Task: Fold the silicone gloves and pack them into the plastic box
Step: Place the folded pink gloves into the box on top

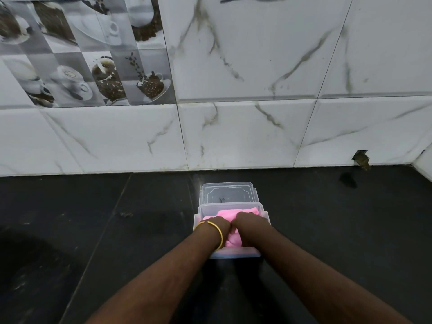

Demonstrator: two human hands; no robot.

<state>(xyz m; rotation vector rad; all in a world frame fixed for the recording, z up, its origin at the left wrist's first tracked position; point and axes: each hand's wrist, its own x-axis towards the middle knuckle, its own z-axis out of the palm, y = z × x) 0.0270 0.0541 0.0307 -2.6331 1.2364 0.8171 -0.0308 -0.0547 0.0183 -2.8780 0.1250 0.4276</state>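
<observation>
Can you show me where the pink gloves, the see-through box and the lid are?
pink gloves [230, 212]: head view, on the folded pink top.
see-through box [233, 254]: head view, on its near wall.
lid [228, 194]: head view, on its flat middle, behind the box.

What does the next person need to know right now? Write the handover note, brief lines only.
Left hand, gold bangle on its wrist: pressing down on the pink silicone gloves inside the plastic box; whether it grips them is hidden.
Right hand: also down on the gloves, beside the left hand.
Box: on the dark counter, near the tiled wall.
Lid: off, lying directly behind the box.
Done: gloves bunched inside the box.
Left: finish tucking them in; probably fit the lid.
</observation>
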